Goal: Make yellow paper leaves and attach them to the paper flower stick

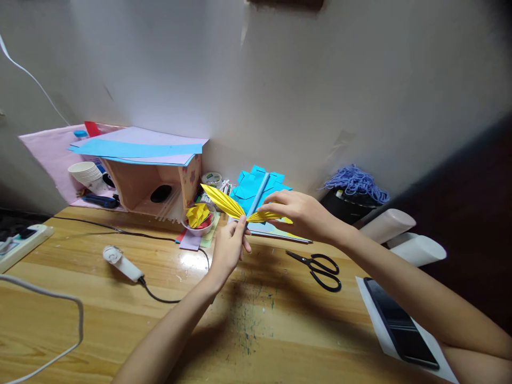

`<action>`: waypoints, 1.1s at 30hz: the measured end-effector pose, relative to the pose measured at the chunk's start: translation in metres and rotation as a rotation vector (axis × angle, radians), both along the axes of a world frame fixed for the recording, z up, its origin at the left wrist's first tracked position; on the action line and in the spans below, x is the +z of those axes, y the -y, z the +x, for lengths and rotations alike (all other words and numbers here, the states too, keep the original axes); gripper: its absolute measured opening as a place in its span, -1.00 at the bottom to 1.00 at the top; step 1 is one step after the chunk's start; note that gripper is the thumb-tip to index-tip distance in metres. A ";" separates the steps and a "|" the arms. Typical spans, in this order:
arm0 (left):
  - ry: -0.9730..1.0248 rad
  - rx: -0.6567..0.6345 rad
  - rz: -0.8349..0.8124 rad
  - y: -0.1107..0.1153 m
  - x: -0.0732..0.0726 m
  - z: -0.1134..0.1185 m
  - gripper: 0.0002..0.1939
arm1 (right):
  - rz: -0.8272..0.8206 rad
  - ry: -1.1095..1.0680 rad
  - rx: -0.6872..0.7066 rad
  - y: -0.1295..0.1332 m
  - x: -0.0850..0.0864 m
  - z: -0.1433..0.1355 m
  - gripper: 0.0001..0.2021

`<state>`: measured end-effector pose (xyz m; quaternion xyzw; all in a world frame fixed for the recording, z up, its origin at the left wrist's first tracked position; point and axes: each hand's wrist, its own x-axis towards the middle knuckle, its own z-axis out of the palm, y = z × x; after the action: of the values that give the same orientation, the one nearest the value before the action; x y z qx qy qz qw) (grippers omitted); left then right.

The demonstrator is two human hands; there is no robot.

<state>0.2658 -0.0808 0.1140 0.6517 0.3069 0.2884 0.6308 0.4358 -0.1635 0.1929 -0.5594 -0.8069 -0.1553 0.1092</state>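
A pleated yellow paper piece point(222, 201) is pinched at its middle and spreads out to both sides. My left hand point(231, 246) is closed on that middle, thumb on top. My right hand point(294, 212) has its fingers curled round the right-hand pleats. Behind the yellow paper is a light blue rolled stick point(259, 193); whether a hand touches its lower end I cannot tell. Folded bright blue paper shapes point(245, 186) lie behind the stick. Black-handled scissors point(316, 266) rest on the wooden table, below my right forearm.
A pink box point(192, 181) with coloured sheets on top stands back left, beside paper cups point(85, 173). A bowl point(202, 230) holds yellow paper. A white corded device point(123, 264) lies left. Right are white rolls point(388, 225), blue yarn point(356, 182) and a phone point(402, 325).
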 end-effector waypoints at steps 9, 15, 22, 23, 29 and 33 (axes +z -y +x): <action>0.047 -0.022 -0.015 0.001 -0.001 0.000 -0.52 | 0.028 -0.066 0.004 0.004 -0.003 0.002 -0.78; 0.018 -0.016 0.013 0.001 -0.003 0.000 -0.51 | 0.043 -0.040 0.055 0.003 -0.005 0.007 -0.79; -0.033 0.023 0.101 0.003 -0.004 0.001 -0.50 | 0.011 -0.057 0.031 0.005 -0.007 -0.005 -0.75; -0.035 0.022 0.106 0.004 -0.005 0.001 -0.50 | 0.022 -0.073 0.018 0.005 -0.008 -0.008 -0.74; -0.062 0.025 0.131 0.008 -0.005 0.001 -0.52 | 0.045 -0.188 -0.022 -0.002 -0.019 -0.021 -0.82; -0.067 0.039 0.148 0.009 -0.005 0.000 -0.53 | 0.013 -0.309 0.002 -0.004 -0.019 -0.020 -0.88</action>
<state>0.2660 -0.0896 0.1090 0.6997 0.3181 0.3006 0.5647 0.4157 -0.1592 0.1743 -0.5750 -0.7801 -0.0724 0.2358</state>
